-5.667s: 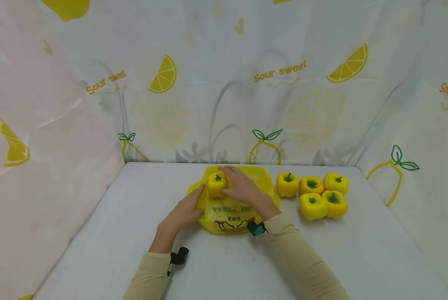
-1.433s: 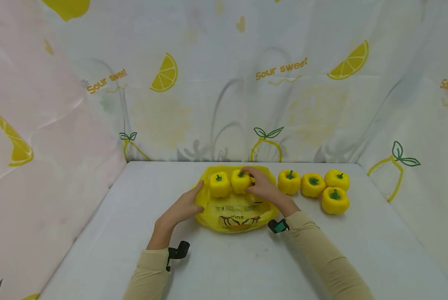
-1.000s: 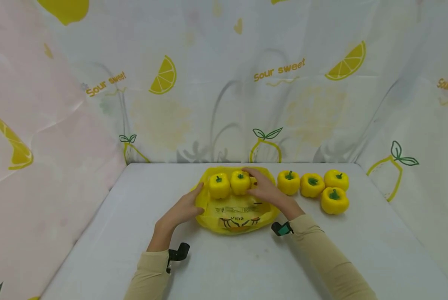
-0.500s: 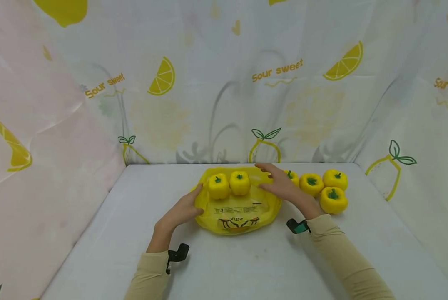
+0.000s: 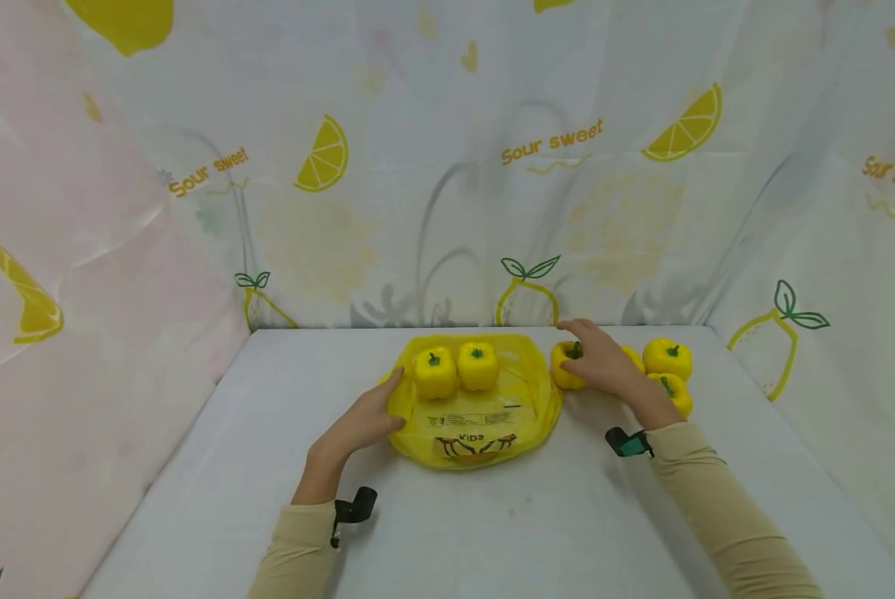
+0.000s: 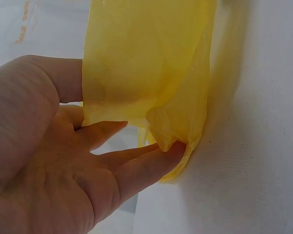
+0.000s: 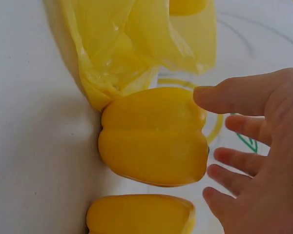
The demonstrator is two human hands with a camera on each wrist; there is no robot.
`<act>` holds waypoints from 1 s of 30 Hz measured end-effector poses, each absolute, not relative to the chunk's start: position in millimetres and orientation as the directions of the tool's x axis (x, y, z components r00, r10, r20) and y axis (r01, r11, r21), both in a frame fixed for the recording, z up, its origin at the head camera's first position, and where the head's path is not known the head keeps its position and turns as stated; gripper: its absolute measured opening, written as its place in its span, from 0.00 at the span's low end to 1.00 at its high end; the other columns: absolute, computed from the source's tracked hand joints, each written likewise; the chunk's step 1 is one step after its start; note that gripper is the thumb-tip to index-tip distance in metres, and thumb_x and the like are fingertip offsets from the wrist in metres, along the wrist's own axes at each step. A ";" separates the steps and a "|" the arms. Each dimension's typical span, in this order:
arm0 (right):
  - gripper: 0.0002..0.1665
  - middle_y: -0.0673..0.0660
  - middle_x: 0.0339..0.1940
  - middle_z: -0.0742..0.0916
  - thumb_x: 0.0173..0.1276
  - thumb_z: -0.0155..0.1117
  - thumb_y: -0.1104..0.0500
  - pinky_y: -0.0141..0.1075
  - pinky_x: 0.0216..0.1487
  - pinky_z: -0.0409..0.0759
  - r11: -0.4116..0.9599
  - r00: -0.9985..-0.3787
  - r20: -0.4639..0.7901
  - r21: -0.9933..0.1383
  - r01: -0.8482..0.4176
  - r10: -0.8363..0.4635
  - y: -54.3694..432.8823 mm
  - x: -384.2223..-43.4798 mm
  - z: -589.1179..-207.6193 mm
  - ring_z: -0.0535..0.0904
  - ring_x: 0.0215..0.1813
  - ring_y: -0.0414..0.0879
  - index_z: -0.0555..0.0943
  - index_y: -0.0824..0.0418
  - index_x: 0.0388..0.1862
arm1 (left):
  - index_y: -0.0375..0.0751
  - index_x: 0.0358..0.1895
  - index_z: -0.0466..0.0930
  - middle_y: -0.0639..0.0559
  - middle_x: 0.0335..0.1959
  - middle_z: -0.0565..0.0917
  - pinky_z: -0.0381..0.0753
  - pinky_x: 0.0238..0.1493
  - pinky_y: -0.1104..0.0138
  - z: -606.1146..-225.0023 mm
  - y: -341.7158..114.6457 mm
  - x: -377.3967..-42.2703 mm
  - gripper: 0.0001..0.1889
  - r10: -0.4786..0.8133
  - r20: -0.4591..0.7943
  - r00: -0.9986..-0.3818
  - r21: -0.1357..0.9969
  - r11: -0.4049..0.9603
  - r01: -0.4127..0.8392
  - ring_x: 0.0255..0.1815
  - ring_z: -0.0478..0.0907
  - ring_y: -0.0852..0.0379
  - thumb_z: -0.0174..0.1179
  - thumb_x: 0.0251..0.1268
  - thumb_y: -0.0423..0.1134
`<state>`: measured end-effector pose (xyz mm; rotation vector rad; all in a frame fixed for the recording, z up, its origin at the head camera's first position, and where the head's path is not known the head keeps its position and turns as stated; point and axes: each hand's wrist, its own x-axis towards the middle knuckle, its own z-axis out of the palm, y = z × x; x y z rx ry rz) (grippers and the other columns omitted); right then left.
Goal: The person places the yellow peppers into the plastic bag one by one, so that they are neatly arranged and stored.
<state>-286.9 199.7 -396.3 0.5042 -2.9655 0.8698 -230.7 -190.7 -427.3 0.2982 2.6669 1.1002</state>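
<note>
In the head view, a yellow plastic bag [image 5: 526, 391] lies with its mouth spread and two yellow bell peppers [image 5: 435, 374] upright in it. My left hand [image 5: 361, 420] is at the bag's left rim, thumb and fingers spread apart. In the left wrist view, one digit of that hand goes behind the yellow film and another fingertip touches a fold of it. My right hand [image 5: 605, 362] is over a yellow bell pepper [image 7: 154, 139] just right of the bag. Its thumb reaches the pepper's upper edge in the right wrist view, while the other fingers stand apart from it.
Several more yellow bell peppers [image 5: 667, 358] stand to the right, partly hidden by the right hand and wrist. The white table [image 5: 492, 532] ends at a lemon-print cloth [image 5: 417, 208] behind. Another pepper [image 7: 139, 214] sits close beside the one at the right hand.
The right hand put a second pepper into the bag beside the first, let go, and moved right to a pepper outside the bag. The left hand stays at the bag's left rim.
</note>
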 end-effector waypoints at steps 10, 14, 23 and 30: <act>0.36 0.70 0.69 0.73 0.58 0.59 0.63 0.60 0.66 0.71 0.858 -0.948 0.002 -0.425 -0.289 -0.319 208.4 -285.8 -398.8 0.72 0.64 0.64 0.70 0.66 0.69 | 0.40 0.80 0.45 0.42 0.81 0.52 0.50 0.80 0.46 -427.2 -192.7 -231.0 0.45 0.280 -0.130 -0.951 0.718 0.689 0.104 0.82 0.48 0.42 0.58 0.60 0.31; 0.39 0.71 0.69 0.73 0.57 0.58 0.64 0.60 0.67 0.70 0.858 -0.946 -0.020 -0.427 -0.285 -0.324 209.2 -289.7 -403.4 0.71 0.64 0.64 0.67 0.65 0.72 | 0.40 0.80 0.45 0.42 0.81 0.52 0.50 0.80 0.46 -428.4 -192.8 -231.9 0.45 0.283 -0.130 -0.950 0.721 0.685 0.105 0.82 0.48 0.43 0.58 0.59 0.31; 0.40 0.67 0.58 0.78 0.52 0.62 0.65 0.54 0.55 0.76 0.852 -0.937 0.045 -0.402 -0.335 -0.346 209.8 -292.5 -408.7 0.74 0.51 0.58 0.72 0.62 0.68 | 0.41 0.80 0.46 0.43 0.82 0.52 0.50 0.80 0.46 -428.6 -192.1 -230.8 0.46 0.273 -0.142 -0.951 0.731 0.677 0.086 0.82 0.48 0.42 0.58 0.59 0.31; 0.35 0.67 0.56 0.78 0.50 0.63 0.67 0.54 0.55 0.76 0.829 -0.925 0.128 -0.412 -0.377 -0.357 209.0 -288.6 -404.5 0.75 0.52 0.59 0.76 0.65 0.63 | 0.42 0.81 0.46 0.44 0.82 0.53 0.52 0.80 0.46 -428.0 -192.3 -230.4 0.46 0.267 -0.152 -0.952 0.725 0.685 0.077 0.82 0.49 0.44 0.58 0.59 0.31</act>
